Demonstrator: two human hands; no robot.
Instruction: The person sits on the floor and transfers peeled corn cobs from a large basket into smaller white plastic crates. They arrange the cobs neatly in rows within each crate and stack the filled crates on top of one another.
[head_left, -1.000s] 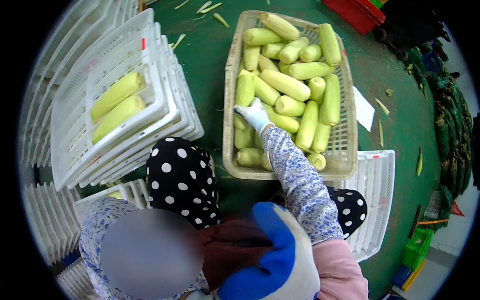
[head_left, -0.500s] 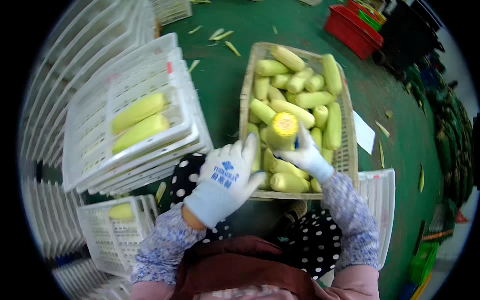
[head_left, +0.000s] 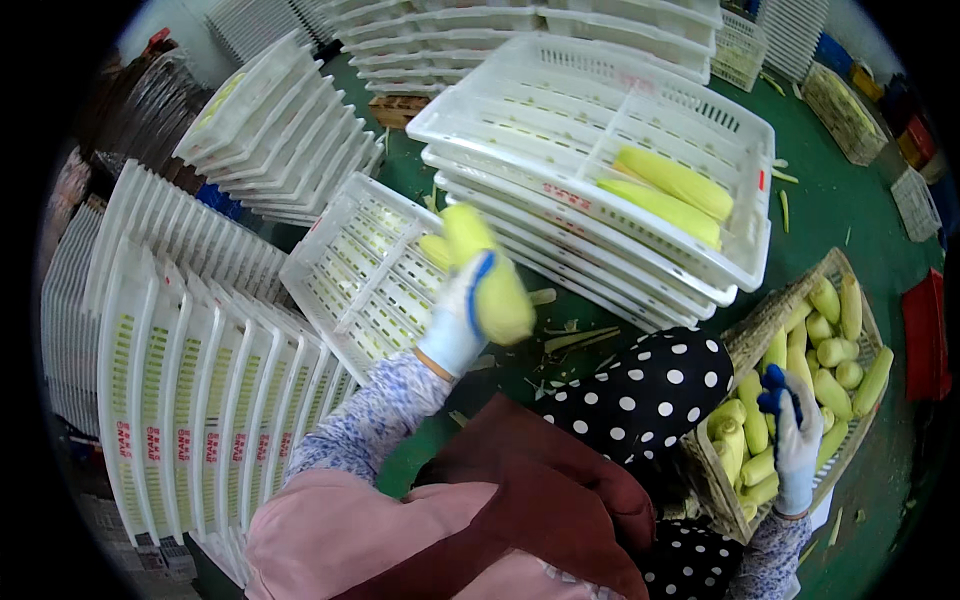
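My left hand (head_left: 462,305), in a white glove with blue on the fingers, is closed round a pale green ear of corn (head_left: 503,305). It is raised beside a white slatted crate (head_left: 345,235). Partly behind the held ear, another ear (head_left: 434,250) shows at that crate's right side. At the right, my gloved right hand (head_left: 797,430) hovers over a weathered crate (head_left: 838,268) full of trimmed corn ears (head_left: 757,465). Its blue-tipped fingers are bent but apart, and nothing shows in them.
Two ears (head_left: 672,190) lie in the top crate of a white stack (head_left: 520,110) ahead. More white crate stacks (head_left: 215,400) stand to the left and behind. Husk scraps (head_left: 580,338) litter the green floor. A red bin (head_left: 925,340) is at the far right.
My view has swung left. The ear of corn, earlier at my right hand over the weathered crate, seems now to be in my left hand, which has moved left to the white crate.
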